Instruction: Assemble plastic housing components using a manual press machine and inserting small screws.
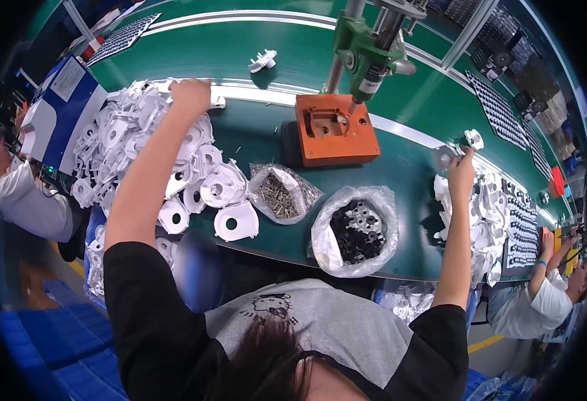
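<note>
My left hand (192, 97) reaches to the far edge of a heap of white plastic housings (130, 127), its fingers bent and closed on a white plastic part there. The fingertips are partly hidden. My right hand (461, 168) is closed on a white plastic housing (444, 158) with a round plate, slightly blurred, above a second pile of white parts (486, 224). Between my arms stands an orange fixture block (337, 148) with a shaped recess, under a green press head (367, 73). Nearer me are a clear bag of metal pins (279, 195) and a bag of black and grey small parts (358, 230).
One white part (263, 61) lies alone beyond the metal rail. Far right are black trays (497, 110) with rows of parts. A blue and white machine (63, 107) stands at the left. Two people sit at the sides. Blue crates (73, 327) are below left.
</note>
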The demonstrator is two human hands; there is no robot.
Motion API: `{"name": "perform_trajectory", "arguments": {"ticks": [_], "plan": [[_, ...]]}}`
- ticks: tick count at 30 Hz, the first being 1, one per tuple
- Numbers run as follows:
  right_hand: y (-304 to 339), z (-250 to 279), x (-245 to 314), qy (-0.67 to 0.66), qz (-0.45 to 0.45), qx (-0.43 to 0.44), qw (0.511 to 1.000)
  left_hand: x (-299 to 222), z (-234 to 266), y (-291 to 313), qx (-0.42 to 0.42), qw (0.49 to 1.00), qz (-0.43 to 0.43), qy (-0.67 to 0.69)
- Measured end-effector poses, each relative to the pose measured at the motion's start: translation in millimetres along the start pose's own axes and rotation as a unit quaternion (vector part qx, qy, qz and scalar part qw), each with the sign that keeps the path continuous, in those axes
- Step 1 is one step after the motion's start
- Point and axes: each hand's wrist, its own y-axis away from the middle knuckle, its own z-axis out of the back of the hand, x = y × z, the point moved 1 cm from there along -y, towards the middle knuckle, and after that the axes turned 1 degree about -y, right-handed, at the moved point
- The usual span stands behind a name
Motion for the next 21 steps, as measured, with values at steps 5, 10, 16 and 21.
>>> {"name": "perform_trajectory", "arguments": {"ticks": [5,10,16,21], "plan": [[3.0,20.6,2.0,-0.276,0.000,0.053,0.960,12.1,12.4,4.9,0.066,0.998,-0.016,-0.006],[18.1,24.1,46.7,-0.549,-0.108,0.196,0.805,19.9,12.4,1.7,0.042,0.998,-0.003,0.056],[38.7,21.6,88.8,-0.572,-0.004,0.217,0.791,21.2,40.5,3.1,-0.190,0.925,0.037,0.327],[78.7,48.7,173.9,-0.571,0.156,0.178,0.786,-49.5,89.7,48.6,0.045,0.540,0.017,0.840]]}}
